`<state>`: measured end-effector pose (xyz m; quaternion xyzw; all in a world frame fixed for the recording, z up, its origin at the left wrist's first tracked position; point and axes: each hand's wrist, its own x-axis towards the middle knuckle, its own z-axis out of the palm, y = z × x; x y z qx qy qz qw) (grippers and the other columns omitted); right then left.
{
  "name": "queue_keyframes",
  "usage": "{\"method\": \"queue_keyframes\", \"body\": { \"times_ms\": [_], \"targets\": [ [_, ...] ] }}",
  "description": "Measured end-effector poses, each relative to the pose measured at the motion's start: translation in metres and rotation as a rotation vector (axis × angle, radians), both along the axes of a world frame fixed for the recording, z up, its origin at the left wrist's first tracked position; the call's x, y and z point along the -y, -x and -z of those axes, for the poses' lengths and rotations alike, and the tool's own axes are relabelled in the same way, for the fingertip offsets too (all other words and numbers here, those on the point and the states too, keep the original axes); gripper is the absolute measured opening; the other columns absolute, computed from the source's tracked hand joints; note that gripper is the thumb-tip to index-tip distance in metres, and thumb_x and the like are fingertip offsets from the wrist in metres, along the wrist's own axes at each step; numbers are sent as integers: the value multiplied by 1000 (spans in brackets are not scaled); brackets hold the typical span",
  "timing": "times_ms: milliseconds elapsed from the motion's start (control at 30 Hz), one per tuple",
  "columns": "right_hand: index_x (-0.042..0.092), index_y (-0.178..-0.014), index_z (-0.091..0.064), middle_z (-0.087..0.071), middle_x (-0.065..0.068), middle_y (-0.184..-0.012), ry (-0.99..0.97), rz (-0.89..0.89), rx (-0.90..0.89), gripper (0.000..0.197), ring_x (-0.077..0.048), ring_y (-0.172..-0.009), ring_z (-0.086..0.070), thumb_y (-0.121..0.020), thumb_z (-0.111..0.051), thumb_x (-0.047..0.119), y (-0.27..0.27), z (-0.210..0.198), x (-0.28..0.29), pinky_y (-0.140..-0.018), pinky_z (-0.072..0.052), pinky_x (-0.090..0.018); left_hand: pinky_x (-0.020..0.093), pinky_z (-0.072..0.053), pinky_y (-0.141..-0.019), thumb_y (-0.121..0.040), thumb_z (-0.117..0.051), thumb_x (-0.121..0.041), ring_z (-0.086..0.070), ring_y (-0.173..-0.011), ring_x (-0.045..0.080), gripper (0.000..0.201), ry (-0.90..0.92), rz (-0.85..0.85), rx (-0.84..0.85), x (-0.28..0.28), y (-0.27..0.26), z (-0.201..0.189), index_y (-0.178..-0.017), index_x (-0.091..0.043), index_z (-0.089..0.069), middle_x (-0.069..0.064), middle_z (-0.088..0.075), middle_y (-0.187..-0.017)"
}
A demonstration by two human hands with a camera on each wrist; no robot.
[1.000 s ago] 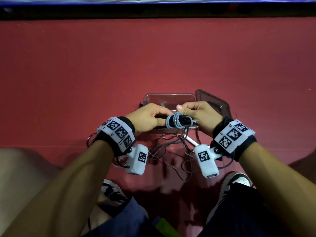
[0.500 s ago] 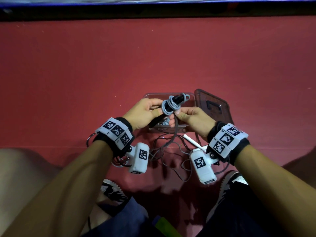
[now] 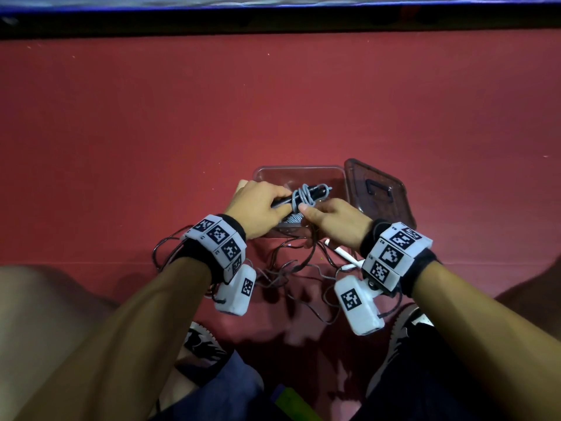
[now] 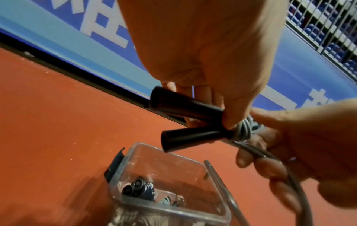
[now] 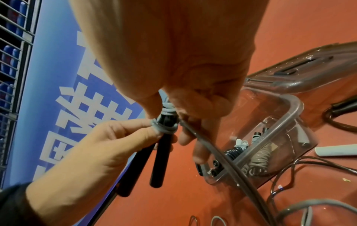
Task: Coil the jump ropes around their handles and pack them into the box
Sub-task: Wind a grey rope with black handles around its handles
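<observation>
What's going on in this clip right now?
A person is coiling a jump rope. The left hand grips the two black handles side by side above the clear box, while the right hand pinches the grey rope wound around them. Coiled ropes already lie in the box; its lid lies to its right, with loose rope on the floor.

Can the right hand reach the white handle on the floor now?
Probably not at once. The white handle lies close under the right hand, with nothing over it, but that hand is holding the grey rope at the black handles.
</observation>
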<state>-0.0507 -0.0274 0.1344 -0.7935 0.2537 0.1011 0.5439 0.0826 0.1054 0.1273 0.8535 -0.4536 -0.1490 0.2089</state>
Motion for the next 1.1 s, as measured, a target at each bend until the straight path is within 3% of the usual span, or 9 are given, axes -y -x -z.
{"method": "queue_keyframes", "body": {
  "times_ms": [33, 100, 200, 400, 600, 667, 767, 933, 1100],
  "targets": [
    [1, -82, -68, -72, -8, -69, 34, -2, -14, 53, -24, -63, -69, -104, -45, 43, 0, 1, -1, -66, -52, -41, 35, -31, -102, -96, -58, -38, -63, -82, 22, 19, -13, 11, 19, -1, 2, 2, -106, -37, -75, -5, -72, -74],
    [-1, -78, -71, -73, -6, -64, 122, -14, -37, 63, -28, -65, -71, -102, -44, 50, 1, 5, -1, -73, -56, -40, 37, -33, -103, -94, -57, -42, -57, -73, 18, 18, -31, 27, 54, 0, 5, 4, -92, -35, -73, -7, -67, -65],
    [5, -69, -74, -73, -6, -64, 172, -15, -55, 64, -30, -73, -72, -101, -46, 53, 0, 12, 2, -80, -56, -42, 37, -34, -101, -93, -54, -49, -56, -79, 18, 26, -61, 34, 85, 1, 8, 6, -103, -37, -75, -10, -67, -67],
    [15, -67, -71, -75, 4, -68, 171, -118, -110, 28, -12, -76, -72, -90, -70, 32, -1, 13, 4, -86, -56, -34, 35, -32, -99, -95, -57, -52, -59, -84, 21, 28, -96, 53, 123, 2, 8, 7, -105, -34, -76, -6, -75, -83],
    [6, -77, -69, -76, -10, -76, 141, -118, -57, 20, -29, -81, -73, -86, -72, 24, -4, 16, 1, -86, -57, -47, 34, -28, -98, -94, -58, -55, -56, -76, 17, 29, -163, 83, 134, -1, 4, 13, -98, -32, -76, -9, -70, -73],
    [2, -81, -66, -73, -16, -76, 114, -107, -35, 17, -31, -74, -70, -89, -70, 16, -4, 13, 2, -79, -57, -41, 36, -29, -99, -95, -57, -52, -55, -73, 15, 26, -190, 101, 141, -1, 3, 13, -96, -34, -76, -10, -68, -69],
    [15, -76, -65, -68, -11, -73, 145, -137, 6, 18, -20, -68, -61, -94, -64, 13, -4, 10, 6, -75, -52, -36, 37, -30, -98, -96, -56, -47, -54, -78, 19, 21, -259, 145, 110, -2, 1, 10, -86, -35, -71, -10, -67, -70],
    [31, -74, -74, -74, 6, -75, 277, -153, 5, 19, -7, -72, -67, -92, -69, 26, -4, 6, 16, -71, -51, -22, 40, -27, -99, -96, -57, -39, -55, -77, 16, 21, -342, 287, 80, -3, 4, 6, -75, -35, -61, -8, -67, -75],
    [34, -83, -79, -73, 18, -75, 248, -74, 24, 4, 5, -75, -66, -86, -77, 32, -5, 5, 19, -66, -43, -5, 39, -24, -106, -97, -62, -30, -50, -72, 13, 29, -325, 296, -41, -4, 2, -1, -70, -40, -56, -9, -55, -63]
  ]
}}
